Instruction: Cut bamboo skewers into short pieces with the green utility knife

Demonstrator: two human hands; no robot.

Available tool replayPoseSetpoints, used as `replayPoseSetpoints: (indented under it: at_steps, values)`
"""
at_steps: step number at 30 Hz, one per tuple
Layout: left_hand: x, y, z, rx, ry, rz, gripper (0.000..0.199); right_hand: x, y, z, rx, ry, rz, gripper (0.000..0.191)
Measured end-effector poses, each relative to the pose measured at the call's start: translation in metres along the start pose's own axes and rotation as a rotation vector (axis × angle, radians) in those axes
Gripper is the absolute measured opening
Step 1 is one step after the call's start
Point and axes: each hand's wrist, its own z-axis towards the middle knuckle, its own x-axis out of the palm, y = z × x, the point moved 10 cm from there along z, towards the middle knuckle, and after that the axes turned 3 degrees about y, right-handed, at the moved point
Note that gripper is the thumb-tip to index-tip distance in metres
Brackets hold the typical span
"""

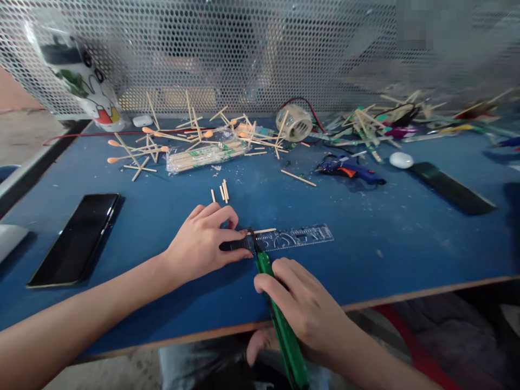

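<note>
Using the fingers [232,234] of the left hand [201,238] with thumb and forefinger narrowly apart, holding down a clear ruler [309,235] near its left end and steadying a thin wooden stick [266,231] lying along its far edge, presumably preventing both from sliding on the blue tabletop [182,298]. Wrapping the fingers of the right hand [303,298] closely around a green-handled tool [284,330], setting its dark tip across stick and ruler just beside the left fingertips, probably gaining control near the braced end. Slanting the handle back over the table edge toward the body, apparently giving the wrist room. Leaving short stick pieces [225,191] just beyond the left hand, seemingly within reach yet apart from the ruler. Noting smooth, transparent plastic in the ruler, bearing pale printed marks and curved figures; contrasting with pale, straight, slender wood in the stick. Observing farther back a crinkled clear packet [209,156] enclosing more straight sticks, a rounded clear jar [293,123] lying on its side, and a blue plastic glue gun [351,169], all resting before a perforated metal screen [227,70] with closely spaced round holes.
</note>
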Motion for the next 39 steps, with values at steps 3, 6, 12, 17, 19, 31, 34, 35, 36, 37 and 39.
replayPoseSetpoints:
  at_steps: [3,6,12,17,19,31,34,35,36,37,39]
  values:
    - [0.0012,0.0026,0.0004,-0.029,0.015,-0.020,0.030,0.0001,-0.0016,-0.0007,0.011,0.008,0.026,0.052]
    - [0.0028,0.0050,0.0007,-0.054,0.025,-0.046,0.029,-0.0019,-0.0004,-0.0038,0.008,-0.005,0.008,0.051]
    - [0.0046,0.0057,0.0005,-0.058,0.048,-0.065,0.029,-0.0005,-0.0025,-0.0059,0.005,-0.017,0.001,0.050]
    - [0.0050,0.0055,-0.0003,-0.057,0.052,-0.073,0.030,-0.0006,-0.0024,-0.0085,-0.005,-0.010,-0.043,0.050]
    - [0.0057,0.0056,-0.0004,-0.057,0.055,-0.073,0.029,-0.0015,-0.0015,-0.0077,-0.012,-0.008,-0.049,0.049]
    - [0.0029,0.0037,-0.0001,-0.058,0.045,-0.034,0.028,0.0008,-0.0022,-0.0074,0.020,-0.023,-0.018,0.048]
    - [0.0025,0.0038,-0.0002,-0.055,0.034,-0.030,0.030,-0.0019,-0.0049,-0.0052,0.025,-0.020,0.001,0.045]
    - [0.0025,0.0042,-0.0001,-0.055,0.031,-0.030,0.030,-0.0027,-0.0043,-0.0042,0.021,-0.026,-0.013,0.044]
    - [0.0024,0.0045,-0.0001,-0.055,0.028,-0.031,0.030,-0.0027,-0.0033,-0.0034,0.016,-0.030,-0.029,0.044]
    - [0.0026,0.0048,-0.0001,-0.055,0.030,-0.032,0.029,-0.0024,-0.0020,-0.0032,0.012,-0.033,-0.044,0.043]
    - [0.0029,0.0047,-0.0001,-0.055,0.035,-0.033,0.028,-0.0013,-0.0001,-0.0043,0.011,-0.036,-0.045,0.043]
